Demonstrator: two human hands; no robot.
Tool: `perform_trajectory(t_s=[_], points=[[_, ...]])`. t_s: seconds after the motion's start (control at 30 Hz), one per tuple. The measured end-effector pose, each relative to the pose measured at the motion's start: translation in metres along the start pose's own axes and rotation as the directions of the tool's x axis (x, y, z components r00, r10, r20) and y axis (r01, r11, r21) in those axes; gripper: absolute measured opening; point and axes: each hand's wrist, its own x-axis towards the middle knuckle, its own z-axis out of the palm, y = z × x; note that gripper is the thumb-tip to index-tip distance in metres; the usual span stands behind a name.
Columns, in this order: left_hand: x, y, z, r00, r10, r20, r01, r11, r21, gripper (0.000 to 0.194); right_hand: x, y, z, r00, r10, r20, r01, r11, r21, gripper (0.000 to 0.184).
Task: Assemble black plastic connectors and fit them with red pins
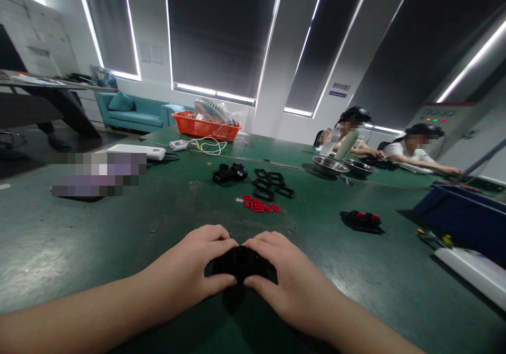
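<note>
The left hand and the right hand are closed on a black part from either end, fingertips on its far edge, thumbs on its near edge. Just beyond the black part lie red pieces; farther past it are black frames and a dark heap. Right of it sits a black piece with red bits, then a blue bin. Well beyond it stands an orange basket.
</note>
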Motion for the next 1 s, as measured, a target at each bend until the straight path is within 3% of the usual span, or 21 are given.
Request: perform_trajectory(t_s=[0.33,0.47,0.67,1.0], points=[[-0.0054,-0.0028,0.003,0.999,0.002,-0.034,-0.002,1.0,0.023,0.035,0.0024,0.0047,-0.0031,1.0,0.012,0.006,-0.012,0.999,0.037,0.045],[-0.0044,-0.0021,0.0023,1.0,-0.014,-0.027,0.015,0.999,0.033,0.043,0.0022,0.0039,-0.0017,1.0,0.01,-0.004,-0.01,0.999,0.041,0.039],[-0.0018,-0.0015,0.0018,1.0,0.014,-0.015,-0.014,1.0,0.01,0.024,0.0019,0.0011,0.0004,1.0,0.005,-0.007,-0.004,0.999,0.05,0.032],[-0.0011,-0.0035,0.0023,0.999,0.026,-0.036,-0.027,0.999,-0.02,0.024,0.0003,0.0004,0.0022,1.0,-0.011,-0.018,0.011,0.999,0.039,0.028]])
